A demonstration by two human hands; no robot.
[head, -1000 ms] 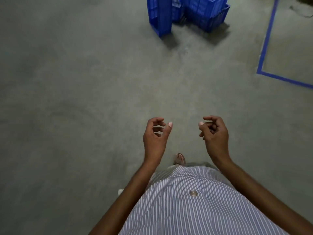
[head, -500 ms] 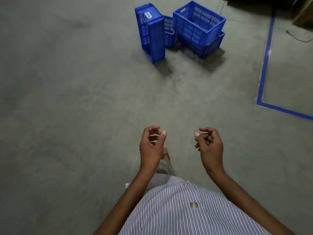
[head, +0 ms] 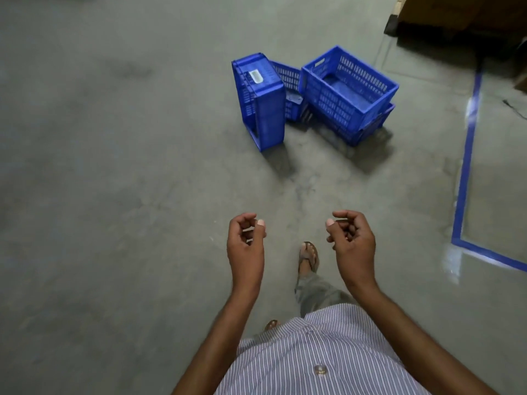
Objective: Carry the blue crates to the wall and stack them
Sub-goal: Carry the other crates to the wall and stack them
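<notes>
Several blue slotted crates sit in a cluster on the concrete floor ahead. One crate (head: 261,101) stands on its end at the left. An upright open crate (head: 349,88) rests askew on top of another crate (head: 368,128). A further crate (head: 289,86) shows partly between them. My left hand (head: 246,240) and my right hand (head: 349,239) hang in front of my waist, well short of the crates. Both have loosely curled fingers and hold nothing.
Blue floor tape (head: 466,163) marks a corner at the right. Dark wooden or cardboard bulk (head: 462,15) stands at the top right. My sandalled foot (head: 309,256) steps forward between my hands. Bare concrete floor (head: 114,166) spreads to the left.
The crates have come lower and nearer in view as I walk towards them. My hands stay in the same loosely curled pose, and my foot has swung forward.
</notes>
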